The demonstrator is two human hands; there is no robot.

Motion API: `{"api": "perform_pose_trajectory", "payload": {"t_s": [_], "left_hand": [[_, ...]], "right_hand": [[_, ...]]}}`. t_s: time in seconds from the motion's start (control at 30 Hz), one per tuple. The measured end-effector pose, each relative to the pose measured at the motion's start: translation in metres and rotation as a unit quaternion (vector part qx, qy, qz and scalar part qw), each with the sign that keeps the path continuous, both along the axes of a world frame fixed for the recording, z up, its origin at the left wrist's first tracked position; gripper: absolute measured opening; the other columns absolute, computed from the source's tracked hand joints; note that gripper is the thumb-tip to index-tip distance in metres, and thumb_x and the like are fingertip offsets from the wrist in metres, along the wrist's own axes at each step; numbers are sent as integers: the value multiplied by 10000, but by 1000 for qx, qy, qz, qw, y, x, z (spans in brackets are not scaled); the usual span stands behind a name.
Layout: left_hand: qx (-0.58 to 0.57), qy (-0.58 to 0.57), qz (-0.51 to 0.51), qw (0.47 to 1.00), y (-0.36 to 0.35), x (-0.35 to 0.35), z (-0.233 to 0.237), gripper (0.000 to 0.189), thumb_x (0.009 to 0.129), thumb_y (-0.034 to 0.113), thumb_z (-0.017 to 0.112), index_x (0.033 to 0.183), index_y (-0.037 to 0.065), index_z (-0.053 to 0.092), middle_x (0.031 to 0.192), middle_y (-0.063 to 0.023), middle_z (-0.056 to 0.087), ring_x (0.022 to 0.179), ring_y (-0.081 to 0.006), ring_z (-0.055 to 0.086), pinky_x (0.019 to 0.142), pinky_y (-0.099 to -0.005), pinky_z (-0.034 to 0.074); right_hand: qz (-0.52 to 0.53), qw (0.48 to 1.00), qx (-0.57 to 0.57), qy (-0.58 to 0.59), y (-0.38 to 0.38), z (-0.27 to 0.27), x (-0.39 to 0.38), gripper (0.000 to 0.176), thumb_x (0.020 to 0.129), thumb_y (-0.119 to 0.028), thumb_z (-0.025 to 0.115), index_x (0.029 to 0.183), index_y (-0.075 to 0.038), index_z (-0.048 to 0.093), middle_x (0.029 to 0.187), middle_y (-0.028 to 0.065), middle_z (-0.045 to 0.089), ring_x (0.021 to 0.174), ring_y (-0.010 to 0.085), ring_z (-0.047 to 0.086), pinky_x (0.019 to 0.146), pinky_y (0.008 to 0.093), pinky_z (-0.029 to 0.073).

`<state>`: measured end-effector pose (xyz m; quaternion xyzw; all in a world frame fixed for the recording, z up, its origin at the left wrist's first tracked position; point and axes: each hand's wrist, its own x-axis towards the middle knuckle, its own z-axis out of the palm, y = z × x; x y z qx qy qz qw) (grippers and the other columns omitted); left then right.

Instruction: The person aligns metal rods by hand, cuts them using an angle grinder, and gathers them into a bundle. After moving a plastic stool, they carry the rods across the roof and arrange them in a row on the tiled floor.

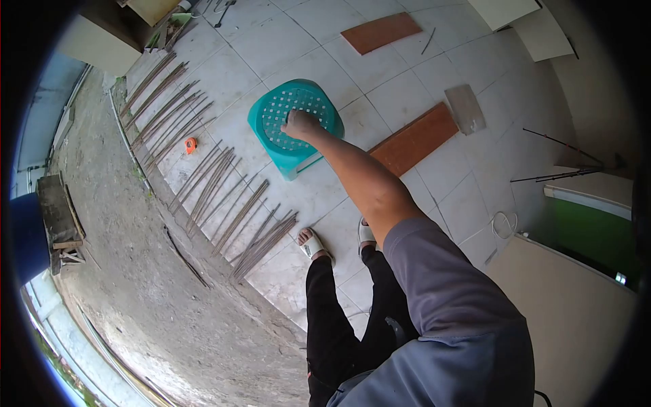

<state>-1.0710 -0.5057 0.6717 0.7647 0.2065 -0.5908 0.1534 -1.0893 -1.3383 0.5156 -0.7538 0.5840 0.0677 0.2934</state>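
My right hand [300, 125] is on top of a teal plastic stool [283, 157], with its fingers closed at the middle of the perforated seat. The stool's seat faces the camera, and part of a leg shows at its lower right. My right arm reaches up and left from the lower right. My left hand is out of view. Left of the stool, an orange tape measure [191, 145] lies on the tiles, near several bundles of thin brown rods [254, 214].
Two reddish-brown boards [381, 33] [415, 139] and a grey tile piece [465, 109] lie on the tiled floor. Thin black rods [563, 144] lean at the right near a pale cabinet [563, 312]. My sandalled feet [312, 244] stand below the stool. Rough concrete ground [135, 237] borders the tiles.
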Motion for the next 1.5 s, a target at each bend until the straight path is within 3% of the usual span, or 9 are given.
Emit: {"api": "perform_pose_trajectory", "payload": {"t_s": [0.1,0.2,0.3,0.5,0.7,0.83,0.97,1.2,1.5], "left_hand": [[8,1,-3,1000,-14,-4,-1,312,976,241,605,1158,-2,675,1008,-111,720,876,-194,682,761,-326,550],[6,-5,-5,1000,-26,-8,-2,309,977,237,600,1160,-1,674,1016,-115,719,881,-202,684,769,-327,549],[0,-10,-15,1000,-35,-11,3,307,978,234,596,1162,1,674,1023,-118,718,886,-210,686,777,-328,548],[-34,-22,-55,998,-37,6,17,302,981,227,586,1166,4,673,1038,-124,716,896,-225,690,792,-330,547],[-21,-13,-63,998,-91,38,47,287,984,238,572,1132,13,671,1008,-125,710,887,-227,685,771,-353,542],[-48,-9,-116,992,-133,55,44,331,983,283,586,1197,30,590,972,-128,685,899,-252,685,763,-427,549],[-61,-28,-167,984,-175,54,47,324,986,275,583,1198,31,586,992,-149,670,907,-283,688,774,-457,587],[-56,-50,-210,975,-228,33,65,323,953,269,627,1187,48,603,946,-125,674,862,-264,700,741,-436,593],[-40,-73,-249,965,-248,31,85,342,938,283,639,1167,30,609,978,-152,687,880,-279,703,737,-444,606]], "right_hand": [[38,990,139,2,-4,20,-17,488,829,-458,752,977,4,698,850,156,729,780,306,737,751,436,597],[107,988,109,15,-9,21,-18,438,781,-435,804,838,-10,712,718,113,703,628,257,708,652,418,589],[55,970,237,-3,9,65,-32,555,697,-425,876,1037,-8,739,1033,167,750,933,345,735,838,446,580],[71,990,92,-86,91,164,-148,536,730,-458,821,908,38,722,902,236,724,888,375,722,832,454,562],[-116,980,106,-120,166,220,-335,542,763,-487,825,826,30,677,783,215,701,748,324,703,726,417,549],[-342,916,142,-158,213,249,-447,440,806,-382,819,716,-4,613,594,94,623,470,171,596,467,333,485],[-520,826,126,-175,259,218,-564,407,821,-341,813,705,-11,604,558,57,566,377,153,534,331,287,408],[-714,665,124,-181,334,99,-735,474,775,-431,857,706,-74,554,618,20,507,454,184,565,399,345,517],[-817,520,135,-208,404,12,-800,498,809,-407,852,838,-19,540,752,77,508,639,262,589,571,398,582]]}}
